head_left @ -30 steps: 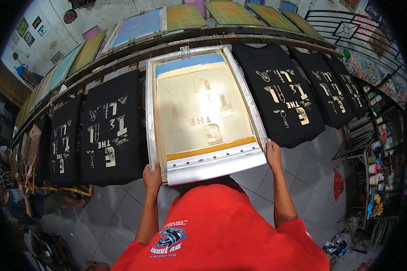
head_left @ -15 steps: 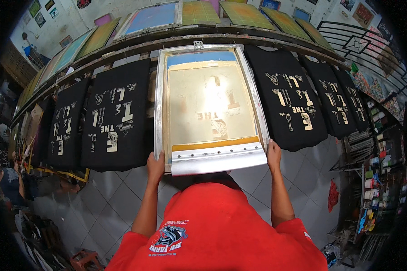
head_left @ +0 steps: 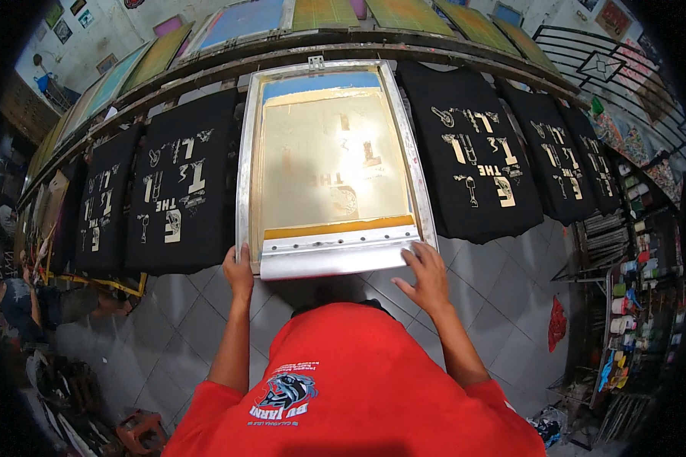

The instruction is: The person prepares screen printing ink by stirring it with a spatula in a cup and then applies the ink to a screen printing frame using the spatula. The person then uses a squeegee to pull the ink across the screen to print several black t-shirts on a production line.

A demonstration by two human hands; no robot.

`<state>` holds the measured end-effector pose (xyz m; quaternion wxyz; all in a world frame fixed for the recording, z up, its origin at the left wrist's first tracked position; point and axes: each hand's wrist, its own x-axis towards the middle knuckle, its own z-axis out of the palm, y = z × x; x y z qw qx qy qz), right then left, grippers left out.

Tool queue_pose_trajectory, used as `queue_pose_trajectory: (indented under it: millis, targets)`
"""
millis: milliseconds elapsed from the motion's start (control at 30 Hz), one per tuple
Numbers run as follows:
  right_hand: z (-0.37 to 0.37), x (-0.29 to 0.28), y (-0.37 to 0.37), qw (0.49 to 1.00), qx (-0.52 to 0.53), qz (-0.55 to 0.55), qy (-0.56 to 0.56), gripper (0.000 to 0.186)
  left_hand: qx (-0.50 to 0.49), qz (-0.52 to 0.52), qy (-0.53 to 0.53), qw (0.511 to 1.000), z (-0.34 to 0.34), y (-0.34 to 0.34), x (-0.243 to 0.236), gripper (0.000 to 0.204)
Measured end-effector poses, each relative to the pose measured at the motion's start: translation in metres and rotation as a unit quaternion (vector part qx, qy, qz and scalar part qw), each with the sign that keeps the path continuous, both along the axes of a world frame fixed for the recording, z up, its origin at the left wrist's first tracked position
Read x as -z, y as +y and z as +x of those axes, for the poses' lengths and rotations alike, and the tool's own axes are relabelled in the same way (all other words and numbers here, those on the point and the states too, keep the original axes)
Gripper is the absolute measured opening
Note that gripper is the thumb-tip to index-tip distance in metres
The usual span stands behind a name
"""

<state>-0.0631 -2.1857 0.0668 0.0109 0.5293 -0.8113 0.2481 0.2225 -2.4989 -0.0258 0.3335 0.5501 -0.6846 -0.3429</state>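
Fingers [head_left: 414, 256] of the right hand [head_left: 428, 282] are being held apart, thumb spread wide, at the right end of the squeegee [head_left: 335, 258]; whether its metal is being touched cannot be told. By the left hand [head_left: 238, 274] the near left corner of the frame [head_left: 245, 167] is being gripped, thumb on the edge, the other fingers being partly hidden. Between the hands, the squeegee is being borne across the frame's near end, its silver handle dotted with bolts, its amber blade [head_left: 343, 226] being turned toward the far end. Within the frame, a cream-coated screen [head_left: 312, 145] is being held, block capitals and drawings being shown faintly on it, upside down to the wearer. On both sides, black shirts [head_left: 152, 228] are being kept flat, each being marked with cream capitals and little pictures; their finest print is being lost to size. Nearer, a red shirt [head_left: 343, 381] is being worn, pale lettering being set around a creature's head. Farther right, bottles [head_left: 622, 306] are being stored on a rack [head_left: 608, 335], any labels being too small to read.
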Motion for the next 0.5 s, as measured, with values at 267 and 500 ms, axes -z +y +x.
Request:
queue_pose_trajectory:
  millis: [267, 500]
  targets:
    - [-0.023, 0.004, -0.025, 0.995, -0.089, 0.024, 0.041, 0.05, 0.011, 0.134, 0.158, 0.978, 0.011, -0.004, -0.002, 0.038]
    - [-0.046, -0.035, -0.045, 0.985, -0.162, 0.044, 0.031, 0.043, -0.008, 0.096, 0.149, 0.984, 0.004, -0.006, 0.006, 0.037]
